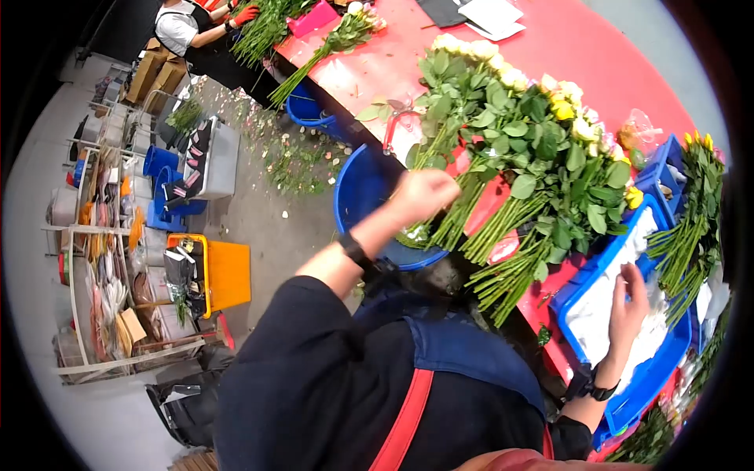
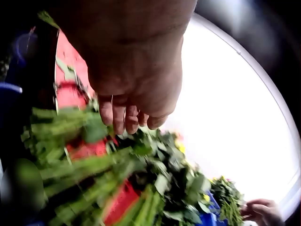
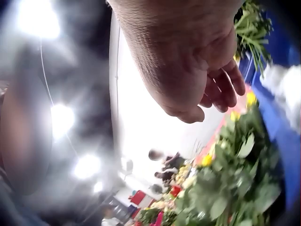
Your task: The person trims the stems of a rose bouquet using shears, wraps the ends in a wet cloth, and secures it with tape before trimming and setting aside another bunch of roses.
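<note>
Bunches of roses [image 1: 542, 145] with cream and yellow blooms lie side by side on the red table, bare green stems [image 1: 503, 271] reaching over its near edge. My left hand [image 1: 424, 195] is above the stem ends of the left bunches, fingers bent loosely with nothing visible in them; the left wrist view shows its fingers [image 2: 118, 120] hanging down over leaves. Over a blue crate [image 1: 561, 314] lined with white material [image 1: 597, 306], my right hand [image 1: 628, 310] hovers, fingers loosely bent and holding nothing. Red-handled pruning shears [image 1: 390, 133] lie just beyond the left hand.
A blue bucket [image 1: 345, 192] stands below the table edge by my left forearm. More flowers [image 1: 695, 212] lie right of the crate. At the far end another person [image 1: 188, 31] in red gloves handles greenery. Left are shelves, a yellow bin [image 1: 228, 275] and scattered leaves on the floor.
</note>
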`<action>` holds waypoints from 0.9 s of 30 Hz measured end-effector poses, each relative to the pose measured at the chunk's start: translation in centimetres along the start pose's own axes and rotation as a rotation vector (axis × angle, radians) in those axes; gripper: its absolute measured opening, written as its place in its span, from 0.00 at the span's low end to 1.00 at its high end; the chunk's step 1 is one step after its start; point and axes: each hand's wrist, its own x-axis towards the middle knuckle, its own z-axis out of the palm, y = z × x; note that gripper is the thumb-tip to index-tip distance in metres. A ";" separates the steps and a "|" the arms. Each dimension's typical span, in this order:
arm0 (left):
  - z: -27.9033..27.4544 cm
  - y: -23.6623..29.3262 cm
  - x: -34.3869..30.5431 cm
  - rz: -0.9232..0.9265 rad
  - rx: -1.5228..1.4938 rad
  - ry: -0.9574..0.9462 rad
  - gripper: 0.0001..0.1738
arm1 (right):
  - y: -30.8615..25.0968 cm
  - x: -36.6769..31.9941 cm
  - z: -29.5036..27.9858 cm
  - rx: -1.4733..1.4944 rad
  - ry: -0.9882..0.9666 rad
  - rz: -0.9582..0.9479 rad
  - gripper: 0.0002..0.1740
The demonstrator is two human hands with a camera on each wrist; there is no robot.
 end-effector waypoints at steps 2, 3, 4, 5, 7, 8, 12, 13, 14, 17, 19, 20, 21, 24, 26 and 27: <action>-7.0 -4.4 2.8 -0.096 0.130 0.142 0.11 | -7.1 -1.6 4.2 0.092 -0.131 -0.050 0.16; -11.1 -7.0 4.5 -0.092 0.124 0.169 0.13 | -10.1 -2.4 6.5 0.085 -0.216 -0.057 0.16; -15.0 -10.5 6.8 -0.081 0.287 0.232 0.14 | -13.0 -2.8 9.0 0.080 -0.296 -0.065 0.16; -19.1 -13.9 9.3 -0.108 0.392 0.233 0.14 | -16.0 -2.9 11.4 0.074 -0.393 -0.163 0.17; -26.2 -18.3 14.2 -0.194 0.591 0.297 0.14 | -21.4 -2.1 17.0 0.129 -0.577 -0.223 0.19; -29.1 -20.7 16.8 -0.196 0.681 0.314 0.15 | -23.7 -1.6 20.1 0.188 -0.669 -0.181 0.19; -35.5 -26.4 24.3 -0.244 0.697 0.258 0.16 | -30.5 3.1 32.9 0.134 -0.706 -0.145 0.29; -36.4 -27.5 25.8 -0.227 0.710 0.261 0.17 | -31.3 4.9 36.3 0.085 -0.647 -0.208 0.33; -37.2 -29.0 27.1 -0.214 0.722 0.262 0.17 | -31.8 6.9 39.6 0.035 -0.592 -0.270 0.38; -38.7 -34.5 31.0 -0.153 0.805 0.320 0.31 | -30.5 13.2 47.8 -0.374 -0.423 -0.261 0.52; -38.8 -37.8 33.0 -0.096 0.832 0.429 0.34 | -29.9 15.5 50.1 -0.611 -0.382 -0.111 0.59; -38.6 -38.1 33.4 -0.146 0.824 0.443 0.36 | -30.1 16.1 50.4 -0.628 -0.422 0.000 0.62; -38.5 -37.8 33.5 -0.195 0.815 0.460 0.37 | -30.1 16.0 50.9 -0.682 -0.343 -0.019 0.63; -39.8 -34.0 33.0 -0.393 0.900 0.133 0.38 | -31.7 15.5 51.5 -0.797 -0.381 0.055 0.64; -39.3 -33.9 33.2 -0.432 0.834 0.065 0.32 | -32.7 15.1 51.5 -0.827 -0.387 0.043 0.62; -39.0 -34.0 32.9 -0.393 0.770 0.064 0.30 | -33.1 14.6 51.4 -0.839 -0.414 0.023 0.62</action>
